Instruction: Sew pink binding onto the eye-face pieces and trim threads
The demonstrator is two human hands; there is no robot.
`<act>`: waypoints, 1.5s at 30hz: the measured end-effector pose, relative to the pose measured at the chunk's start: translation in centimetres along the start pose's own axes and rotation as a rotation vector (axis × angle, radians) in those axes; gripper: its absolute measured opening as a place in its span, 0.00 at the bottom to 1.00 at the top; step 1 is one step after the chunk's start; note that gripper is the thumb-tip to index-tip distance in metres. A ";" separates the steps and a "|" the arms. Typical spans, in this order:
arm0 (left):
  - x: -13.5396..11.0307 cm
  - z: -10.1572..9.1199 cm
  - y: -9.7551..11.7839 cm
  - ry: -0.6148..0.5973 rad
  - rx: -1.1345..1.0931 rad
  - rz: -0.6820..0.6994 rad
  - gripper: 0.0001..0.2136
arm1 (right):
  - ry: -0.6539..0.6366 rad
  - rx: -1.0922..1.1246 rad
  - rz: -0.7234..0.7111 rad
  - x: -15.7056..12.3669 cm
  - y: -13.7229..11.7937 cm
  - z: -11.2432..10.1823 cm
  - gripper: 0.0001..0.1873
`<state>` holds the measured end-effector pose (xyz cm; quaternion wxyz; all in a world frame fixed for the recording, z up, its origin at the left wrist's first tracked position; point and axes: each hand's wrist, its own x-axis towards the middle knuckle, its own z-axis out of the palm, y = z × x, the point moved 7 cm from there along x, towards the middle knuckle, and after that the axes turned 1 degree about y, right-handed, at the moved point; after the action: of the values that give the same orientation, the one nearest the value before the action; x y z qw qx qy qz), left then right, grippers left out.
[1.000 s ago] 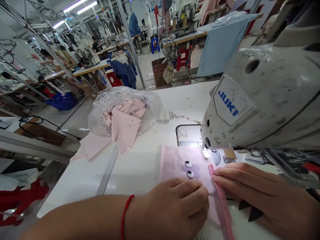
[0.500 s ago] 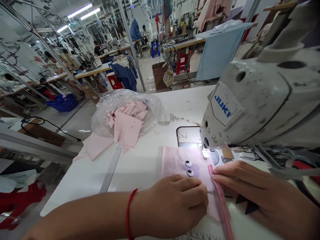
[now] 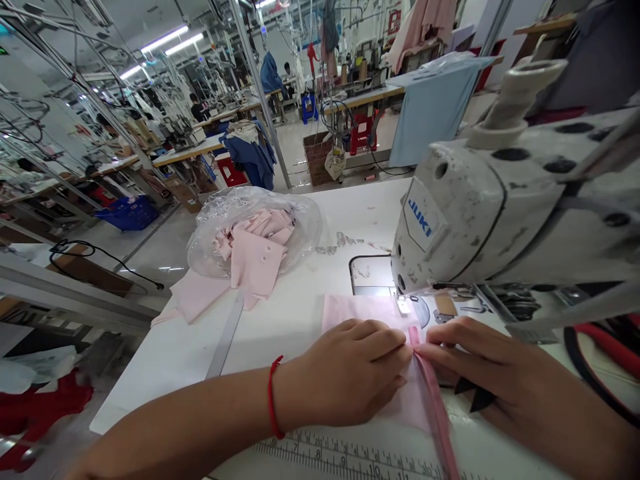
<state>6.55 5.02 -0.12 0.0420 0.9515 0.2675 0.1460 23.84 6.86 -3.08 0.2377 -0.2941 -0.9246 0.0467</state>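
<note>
Both hands meet over the work: the left hand [image 3: 345,373], a red string bracelet [image 3: 273,400] at its wrist, lies palm down with fingers curled on a pale pink fabric panel [image 3: 360,307]; whether it pinches or just presses, I cannot tell. Nearly closed, the right hand [image 3: 480,353] pinches a narrow deeper-pink fabric strip [image 3: 436,413] at the panel's right side, near its upper end; a black pointed object [image 3: 480,399] shows beneath its fingers. Panel and strip lie on a white bench [image 3: 290,327], just in front of the lit needle area of a scuffed off-white sewing machine [image 3: 465,213], whose head blocks the bench's right rear. The left hand and forearm hide much of the panel and part of the printed ruler scale [image 3: 345,460] in front. Farther left, a clear plastic bag [image 3: 206,250] holds crumpled pink fabric pieces [image 3: 257,257], some spilling out beside a flat grey strip [image 3: 226,337].
</note>
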 end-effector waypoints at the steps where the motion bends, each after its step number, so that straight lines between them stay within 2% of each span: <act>1: 0.0 0.0 0.0 -0.005 -0.003 -0.004 0.16 | -0.023 0.021 -0.008 0.1 0.0 0.0 0.40; 9: -0.1 0.0 -0.1 0.028 -0.026 -0.015 0.17 | -0.013 0.048 0.003 0.1 -0.1 0.0 0.39; 19: -0.1 0.2 -0.2 0.004 -0.036 -0.028 0.17 | -0.006 0.002 0.016 -0.1 0.1 0.1 0.42; 25: -0.1 0.2 -0.2 0.014 -0.013 -0.023 0.17 | -0.003 -0.071 -0.021 0.0 -0.2 -0.2 0.41; 30: -0.1 0.1 -0.1 0.033 -0.012 -0.018 0.17 | -0.049 -0.090 -0.139 0.0 -0.2 0.1 0.42; 38: -0.3 -0.9 1.0 0.169 0.075 0.066 0.11 | -0.040 -0.051 -0.090 0.3 -0.1 -0.2 0.38; 45: -0.7 -1.2 1.5 0.238 0.191 0.007 0.08 | -0.003 -0.077 -0.076 0.8 -0.2 0.0 0.34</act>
<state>6.36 3.37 1.06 -0.0815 0.9280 0.2802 0.2318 23.13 7.12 -2.71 0.2263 -0.2678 -0.9365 0.0026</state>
